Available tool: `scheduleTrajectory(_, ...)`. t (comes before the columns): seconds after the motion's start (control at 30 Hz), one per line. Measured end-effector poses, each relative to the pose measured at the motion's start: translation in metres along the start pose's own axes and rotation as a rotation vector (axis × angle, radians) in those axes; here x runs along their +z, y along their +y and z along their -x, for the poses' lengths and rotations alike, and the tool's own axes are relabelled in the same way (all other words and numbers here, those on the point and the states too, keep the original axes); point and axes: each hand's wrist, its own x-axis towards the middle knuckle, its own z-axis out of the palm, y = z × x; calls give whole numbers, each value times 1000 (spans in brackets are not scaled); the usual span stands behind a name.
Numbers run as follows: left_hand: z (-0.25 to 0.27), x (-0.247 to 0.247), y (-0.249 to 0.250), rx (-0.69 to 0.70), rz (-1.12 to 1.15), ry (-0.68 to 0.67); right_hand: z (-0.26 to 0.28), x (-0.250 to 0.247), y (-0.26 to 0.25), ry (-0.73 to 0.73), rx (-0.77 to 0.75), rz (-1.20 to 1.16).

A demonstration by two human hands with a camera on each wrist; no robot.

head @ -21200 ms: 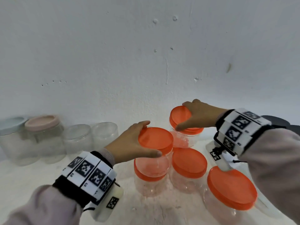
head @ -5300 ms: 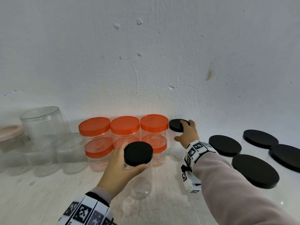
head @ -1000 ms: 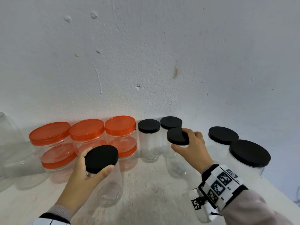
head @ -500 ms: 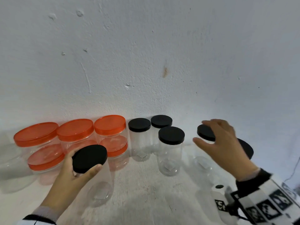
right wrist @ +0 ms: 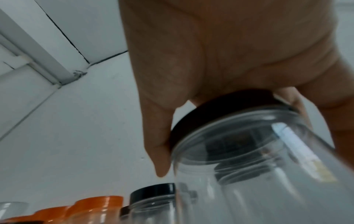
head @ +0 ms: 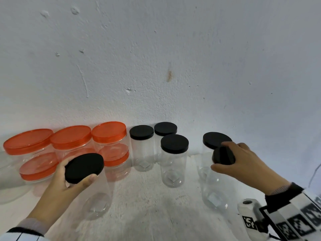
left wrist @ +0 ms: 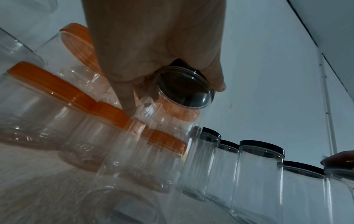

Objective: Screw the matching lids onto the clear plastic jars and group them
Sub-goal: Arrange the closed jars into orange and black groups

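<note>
Left hand [head: 69, 181] grips black lid [head: 84, 167] of clear jar [head: 97, 199], fingers [left wrist: 124, 97] curled round rim, jar tilted near orange-lidded jars [head: 73, 145]. Right hand [head: 243, 164] grips black lid [head: 223, 156] on second clear jar [head: 215, 192], fingers [right wrist: 157, 136] wrapped round lid edge. Three black-lidded jars [head: 173, 159] stand between hands on white surface [head: 147, 214], by wall [head: 156, 58]; another black-lidded jar [head: 213, 139] behind right hand.
</note>
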Motion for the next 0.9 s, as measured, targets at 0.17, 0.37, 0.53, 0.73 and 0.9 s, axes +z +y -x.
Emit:
scheduleTrajectory(0.17, 3, 0, 4, -14, -8, -4, 1, 15, -20, -35, -139, -5)
scheduleTrajectory(0.37, 3, -3, 1, -26, -29, -3, 1, 22, -24, -52, -210, 27)
scheduleTrajectory(0.53, 3, -5, -1, -50, -30, 7, -2, 13, -20, -69, -269, -7)
scheduleTrajectory(0.73, 1, -7, -4, -62, -35, 6, -47, -15, 7, 159, -256, -234)
scheduleTrajectory(0.9, 0, -8, -4, -60, -17, -2, -86, -17, 28, -90, -318, -222)
